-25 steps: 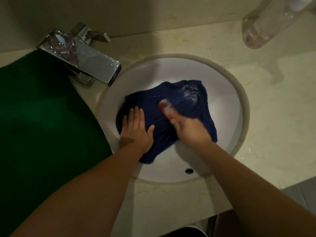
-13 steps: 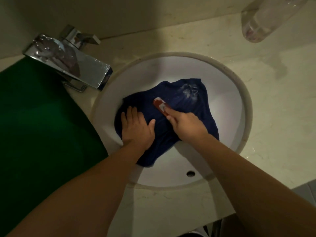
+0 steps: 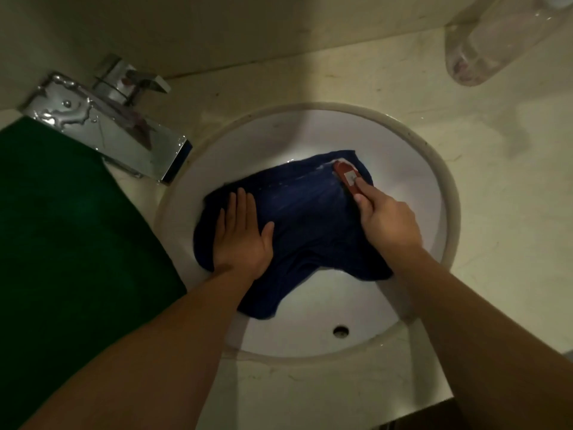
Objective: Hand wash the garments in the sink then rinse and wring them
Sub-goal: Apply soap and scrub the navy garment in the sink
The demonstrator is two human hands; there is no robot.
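- Reaches the far hem of the navy garment (image 3: 310, 218) now with the red brush (image 3: 345, 176), up from mid-cloth half a sec back. Looks like the outward end of a scrub stroke.
- Grips the brush with the right hand (image 3: 387, 225), fingers wrapped round its near end, over the far right part of the sink (image 3: 446, 193).
- Pins the cloth with the left hand (image 3: 242, 240): palm down, fingers straight and close together, thumb out, over the left half of the sink.
- Lies spread across the bottom of the sink, that garment, wet and dark with a few pale suds streaks, nothing hanging over the rim.
- Pretty much mid-wash by the look of it, with rinse and wring not yet started and no water visibly running from the faucet (image 3: 108, 135) at the sink's back left.
- For the stroke itself:
  - keep that flat palm pressing hard, otherwise bunches up under the brush
  - pull back in straight, overlapping passes instead of random circles
  - ease off at the hem to avoid skidding onto bare porcelain
  - slide the pinning hand closer to the scrubbed patch, for tighter fabric and better bite
  - flip and redo the underside before rinsing
- Probably next in line: green cloth (image 3: 62, 243) left of the sink, though can't tell for sure.
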